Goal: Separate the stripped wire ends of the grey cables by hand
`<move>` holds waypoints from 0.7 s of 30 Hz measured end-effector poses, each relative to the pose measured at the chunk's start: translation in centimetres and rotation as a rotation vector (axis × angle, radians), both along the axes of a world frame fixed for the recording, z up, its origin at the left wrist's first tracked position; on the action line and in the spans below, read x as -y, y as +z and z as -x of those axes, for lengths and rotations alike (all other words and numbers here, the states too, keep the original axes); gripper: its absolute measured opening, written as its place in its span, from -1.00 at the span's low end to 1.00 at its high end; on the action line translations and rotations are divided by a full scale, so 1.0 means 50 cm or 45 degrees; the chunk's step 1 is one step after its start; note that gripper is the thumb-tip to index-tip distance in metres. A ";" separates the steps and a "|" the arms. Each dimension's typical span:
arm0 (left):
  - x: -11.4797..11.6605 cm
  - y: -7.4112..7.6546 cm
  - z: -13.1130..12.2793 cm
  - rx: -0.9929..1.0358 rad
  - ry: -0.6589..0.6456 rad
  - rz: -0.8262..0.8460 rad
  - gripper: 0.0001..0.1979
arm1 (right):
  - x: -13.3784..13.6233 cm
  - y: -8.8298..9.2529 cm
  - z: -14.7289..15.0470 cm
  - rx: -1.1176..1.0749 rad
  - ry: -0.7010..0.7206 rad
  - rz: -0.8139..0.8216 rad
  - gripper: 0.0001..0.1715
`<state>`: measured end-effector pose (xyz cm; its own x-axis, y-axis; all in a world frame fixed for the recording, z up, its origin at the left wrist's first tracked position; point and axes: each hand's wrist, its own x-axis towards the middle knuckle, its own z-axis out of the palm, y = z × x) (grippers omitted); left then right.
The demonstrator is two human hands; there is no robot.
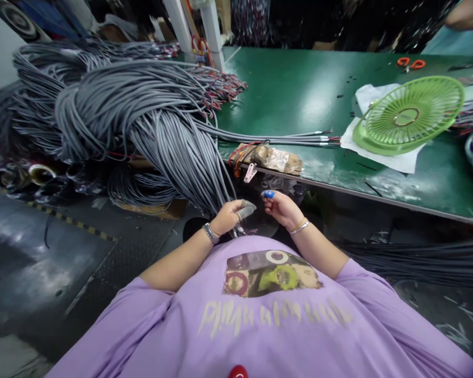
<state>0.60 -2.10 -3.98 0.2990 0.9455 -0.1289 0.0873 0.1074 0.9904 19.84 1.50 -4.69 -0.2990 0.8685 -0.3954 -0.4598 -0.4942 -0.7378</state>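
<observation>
A green desk [276,100] stands forward of both hands. Grey cables [181,152] run lengthwise from forward-left down to the left grip [229,215], the nearer; whether it clasps them cannot be determined. Right grip [283,210]: fingers curled, contents indeterminable.

A workshop or factory for cable work, by the look of it: great bundles of grey cables [102,102] with coloured wire ends [223,90] heaped at the left of a long green-topped workbench [276,94], orange-handled scissors [418,64] lying on it, yellow-and-black tape [71,220] striping the floor [27,262], pale scraps [459,336] scattered at the right.
</observation>
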 end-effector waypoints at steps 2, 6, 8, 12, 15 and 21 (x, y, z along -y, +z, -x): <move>-0.036 -0.025 -0.013 -0.102 -0.011 -0.015 -0.77 | 0.010 -0.016 -0.009 0.039 -0.004 0.058 -0.73; -0.101 -0.091 -0.020 -0.388 0.376 0.024 -0.59 | 0.025 -0.039 -0.034 0.093 -0.089 0.091 -0.76; -0.119 -0.119 -0.009 -0.441 0.552 0.023 -0.44 | 0.030 -0.052 -0.052 0.128 -0.134 0.058 -0.73; -0.138 -0.154 0.013 -0.508 0.754 -0.011 -0.31 | 0.039 -0.099 -0.099 0.419 -0.257 -0.138 -0.68; -0.159 -0.164 0.011 -0.550 0.821 -0.044 -0.35 | 0.048 -0.146 -0.141 0.848 -0.348 -0.432 -0.67; -0.235 -0.143 -0.015 -0.575 0.960 -0.085 -0.55 | 0.073 -0.195 -0.200 1.620 -0.168 -0.620 -0.55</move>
